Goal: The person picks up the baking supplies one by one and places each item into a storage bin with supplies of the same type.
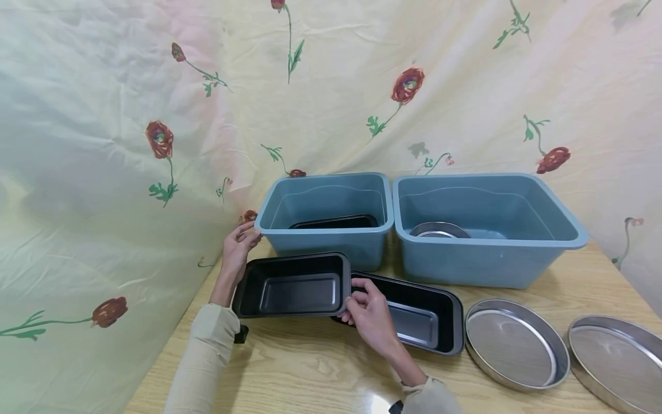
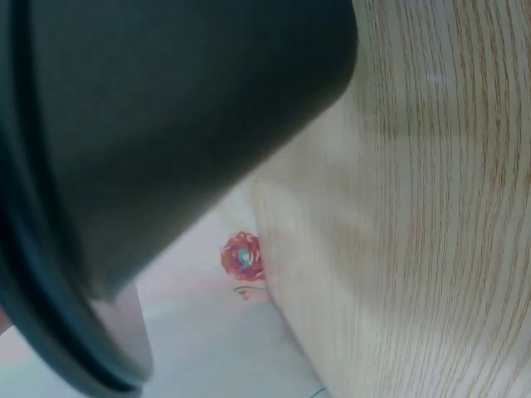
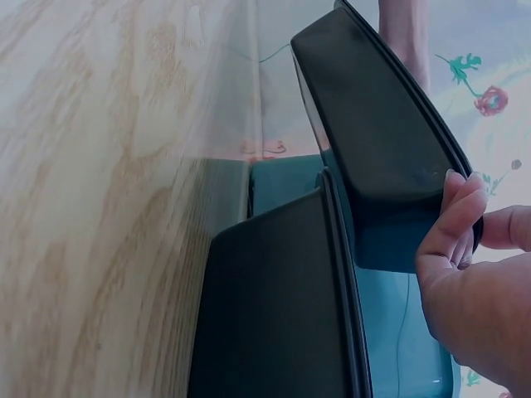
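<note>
My right hand [image 1: 369, 316] pinches the right-end rim of a black loaf pan [image 1: 300, 293], thumb on one side and fingers on the other, also visible in the right wrist view. The pan is raised off the table, in front of the left blue bin [image 1: 331, 244]. At that bin's front left corner, my left hand [image 1: 239, 250] grips the rim with thumb and fingers. The left wrist view shows mostly the raised pan's dark outside; the left fingers are hidden there. A second black loaf pan [image 1: 419, 322] lies on the table, partly behind my right hand.
Inside the left bin lies another black pan [image 1: 338, 222]. The right blue bin [image 1: 481, 261] contains a round metal pan [image 1: 439, 230]. Two round metal pans [image 1: 512, 345] rest on the wooden table [image 1: 289, 368] at the right. A flowered cloth [image 1: 331, 98] hangs behind.
</note>
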